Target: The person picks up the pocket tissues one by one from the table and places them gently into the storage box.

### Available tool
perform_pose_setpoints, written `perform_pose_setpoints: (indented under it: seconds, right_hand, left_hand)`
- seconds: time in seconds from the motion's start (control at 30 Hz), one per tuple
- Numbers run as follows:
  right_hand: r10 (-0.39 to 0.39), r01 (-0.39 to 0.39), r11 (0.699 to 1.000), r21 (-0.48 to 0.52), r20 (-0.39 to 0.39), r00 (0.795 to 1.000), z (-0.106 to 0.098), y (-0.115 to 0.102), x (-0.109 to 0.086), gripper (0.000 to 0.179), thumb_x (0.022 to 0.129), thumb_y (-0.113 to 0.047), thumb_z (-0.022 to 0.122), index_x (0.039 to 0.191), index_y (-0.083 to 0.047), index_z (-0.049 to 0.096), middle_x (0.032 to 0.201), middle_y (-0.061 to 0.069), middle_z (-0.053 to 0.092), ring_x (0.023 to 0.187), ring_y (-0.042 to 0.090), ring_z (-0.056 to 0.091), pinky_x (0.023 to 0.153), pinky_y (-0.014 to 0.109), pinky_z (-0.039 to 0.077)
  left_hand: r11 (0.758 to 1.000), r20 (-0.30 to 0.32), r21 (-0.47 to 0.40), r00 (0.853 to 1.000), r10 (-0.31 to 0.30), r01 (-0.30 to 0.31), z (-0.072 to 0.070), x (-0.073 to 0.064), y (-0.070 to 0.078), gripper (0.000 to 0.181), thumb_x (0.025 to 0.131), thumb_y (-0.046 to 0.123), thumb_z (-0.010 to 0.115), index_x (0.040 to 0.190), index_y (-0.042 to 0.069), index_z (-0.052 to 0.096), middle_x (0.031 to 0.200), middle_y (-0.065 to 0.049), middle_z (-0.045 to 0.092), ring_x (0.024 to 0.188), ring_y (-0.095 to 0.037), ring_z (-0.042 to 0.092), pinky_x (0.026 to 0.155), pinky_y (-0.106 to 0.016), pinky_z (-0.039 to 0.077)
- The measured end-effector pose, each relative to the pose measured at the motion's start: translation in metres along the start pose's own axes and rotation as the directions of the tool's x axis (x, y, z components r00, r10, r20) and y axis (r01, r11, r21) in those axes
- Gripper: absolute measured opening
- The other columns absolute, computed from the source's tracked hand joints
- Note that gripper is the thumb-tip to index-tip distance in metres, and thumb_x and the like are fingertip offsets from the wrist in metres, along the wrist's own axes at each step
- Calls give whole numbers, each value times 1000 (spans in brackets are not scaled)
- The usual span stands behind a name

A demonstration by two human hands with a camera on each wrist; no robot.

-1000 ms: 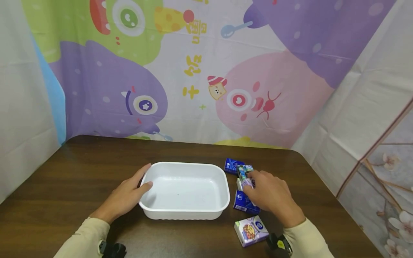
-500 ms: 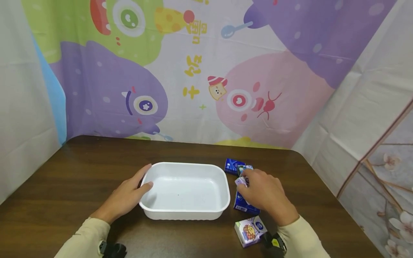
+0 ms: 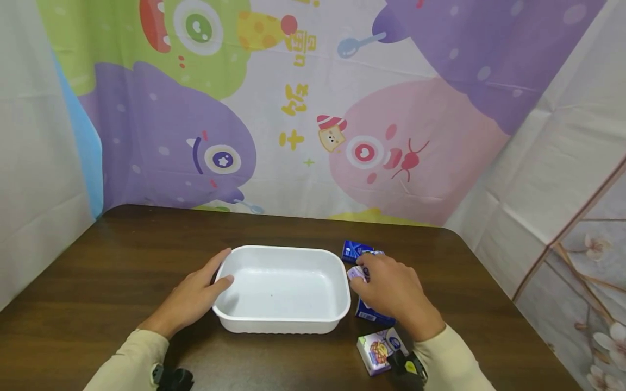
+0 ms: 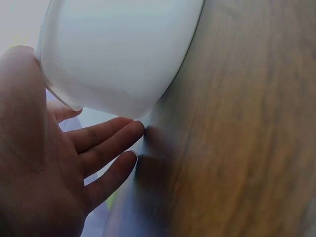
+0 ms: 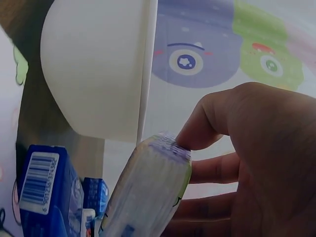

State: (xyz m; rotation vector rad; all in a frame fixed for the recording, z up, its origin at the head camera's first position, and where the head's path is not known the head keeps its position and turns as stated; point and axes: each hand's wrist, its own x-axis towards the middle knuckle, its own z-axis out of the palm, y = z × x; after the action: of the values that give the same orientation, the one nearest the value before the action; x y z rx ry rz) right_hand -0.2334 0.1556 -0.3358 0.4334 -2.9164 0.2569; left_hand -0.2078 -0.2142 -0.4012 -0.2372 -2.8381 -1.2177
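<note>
A white plastic tub (image 3: 281, 326) stands on the table; my left hand (image 3: 195, 296) holds its left end, thumb over the rim. In the left wrist view the other fingers (image 4: 106, 148) spread below the tub's wall (image 4: 118, 54). My right hand (image 3: 396, 288) pinches a small purple-and-white tissue pack (image 3: 358, 273) just off the tub's right end. The right wrist view shows this pack tilted, its clear wrapper facing the camera, between thumb and fingers. A blue tissue pack (image 3: 374, 315) lies beneath that hand, partly hidden by it.
Another blue pack (image 3: 354, 251) lies behind, beside a pack mostly covered by the right hand. Nearer the front is a purple-and-white pack (image 3: 377, 347), overlapped by the right wrist camera (image 3: 408, 366). A printed curtain (image 3: 288, 179) hangs behind the brown table (image 3: 122, 260).
My right hand has lifted the purple-and-white tissue pack from among the others and moved left with it, toward the tub. My left hand has stayed on the tub.
</note>
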Motion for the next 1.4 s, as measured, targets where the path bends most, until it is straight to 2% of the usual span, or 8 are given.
perform_pose_setpoints:
  seconds: [0.53,0.8,1.0,1.4]
  right_hand:
    - [-54,55,998,19,-45,997,4,-14,5,41,87,-39,65,120,-14,71,120,7,69,109,29,65,83,55,53]
    - [-96,98,995,15,-100,990,1,-23,6,31,87,-38,64,110,-18,71,109,1,70,97,24,67,74,51,54]
    - [-97,99,995,13,-107,989,1,-28,8,32,86,-38,64,112,-20,71,110,1,70,95,23,66,74,49,53]
    - [-192,200,979,30,-169,967,2,-40,10,34,84,-33,64,114,-19,72,107,-1,69,91,18,65,73,42,53]
  left_hand:
    - [1000,13,-16,1000,-9,10,1,0,1,68,103,44,51,160,18,25,154,-22,40,133,-45,46,100,-66,39]
    - [1000,5,-10,1000,0,0,3,1,1,68,103,42,52,160,18,25,154,-21,40,134,-45,45,101,-66,38]
    - [1000,2,-9,1000,3,-3,3,2,1,68,103,43,52,160,18,26,154,-21,41,133,-44,46,101,-66,38]
    - [1000,-1,-13,1000,-3,3,0,-1,0,67,104,43,52,160,19,25,154,-21,40,133,-45,46,101,-66,38]
